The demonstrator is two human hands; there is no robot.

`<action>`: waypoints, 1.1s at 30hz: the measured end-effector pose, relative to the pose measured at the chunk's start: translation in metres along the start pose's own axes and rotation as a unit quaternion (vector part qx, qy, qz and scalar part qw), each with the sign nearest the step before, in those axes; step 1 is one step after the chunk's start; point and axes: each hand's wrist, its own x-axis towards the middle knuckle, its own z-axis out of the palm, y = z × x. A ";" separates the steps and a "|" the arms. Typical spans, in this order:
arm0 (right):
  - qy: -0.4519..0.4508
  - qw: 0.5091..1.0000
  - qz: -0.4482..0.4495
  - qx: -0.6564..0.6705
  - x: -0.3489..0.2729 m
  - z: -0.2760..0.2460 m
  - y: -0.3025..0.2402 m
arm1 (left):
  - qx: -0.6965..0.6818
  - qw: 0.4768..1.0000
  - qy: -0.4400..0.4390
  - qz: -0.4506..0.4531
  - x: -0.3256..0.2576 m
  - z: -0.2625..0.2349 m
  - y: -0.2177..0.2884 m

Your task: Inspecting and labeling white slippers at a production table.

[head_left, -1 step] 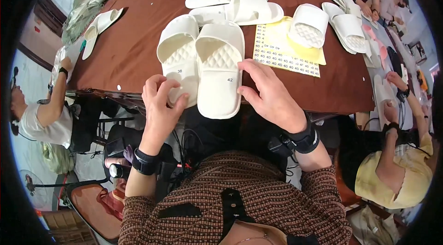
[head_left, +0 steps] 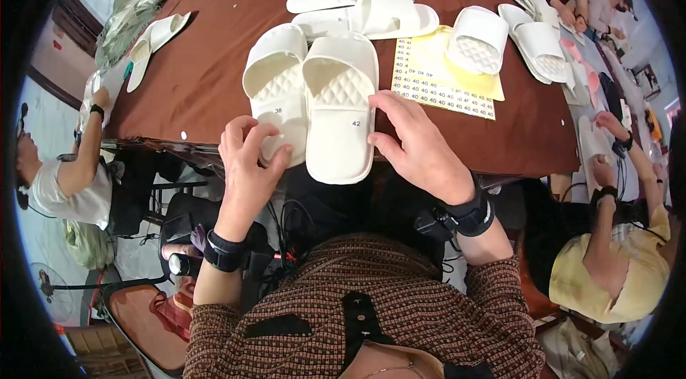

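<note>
Step in hand looks like lining up or checking two white slippers side by side, judging by how they're held; the left slipper (head_left: 286, 104) and right slipper (head_left: 339, 104) sit together at the near edge of the table (head_left: 221, 43), toes over the cloth, heels reaching past that edge toward the person. Each insole has a small dark mark, and the two marks differ. Can't tell whether the soles rest on the table or are lifted a bit. Any next move, I'd judge, calls for a firm hold on both heels and keeping the inner edges level, since the overhang could let them tip. Left hand (head_left: 246, 168) comes up from below the table's near edge, fingers bent over the heel of the left slipper, thumb spread away from them toward the heel's inner side; can't tell how hard it presses. Right hand (head_left: 421, 147) reaches in from the right, near the same table edge, back of hand up, index finger and thumb apart, both tips against the right slipper's outer edge; other fingers mostly hidden, so can't tell if it's clamped. Both wrists bent inward, black bands (head_left: 468, 218) on them. Sticker sheet (head_left: 443, 98) lies on the table's right part, more slippers (head_left: 393, 13) farther back on the table.
</note>
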 end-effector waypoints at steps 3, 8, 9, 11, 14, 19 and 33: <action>0.010 1.000 -0.016 -0.015 0.003 0.000 0.001 | 0.039 0.999 -0.021 0.005 0.004 -0.006 0.006; -0.022 0.997 0.041 0.069 0.011 -0.002 -0.014 | -0.004 0.991 -0.045 0.128 0.012 -0.008 0.031; -0.024 0.996 0.042 0.068 0.012 0.001 -0.015 | -0.019 0.989 -0.060 0.136 0.012 -0.004 0.034; -0.039 0.994 0.054 0.087 0.016 0.005 -0.015 | -0.008 0.986 -0.077 0.146 0.013 0.002 0.037; -0.026 1.000 0.015 0.008 0.017 0.011 -0.009 | 0.023 0.982 -0.096 0.159 0.011 0.009 0.039; -0.039 0.999 -0.017 -0.020 0.018 0.014 -0.010 | 0.027 0.983 -0.080 0.164 0.012 0.012 0.039; -0.013 0.997 -0.048 -0.062 0.017 0.024 -0.004 | 0.016 0.987 -0.063 0.148 0.011 0.014 0.042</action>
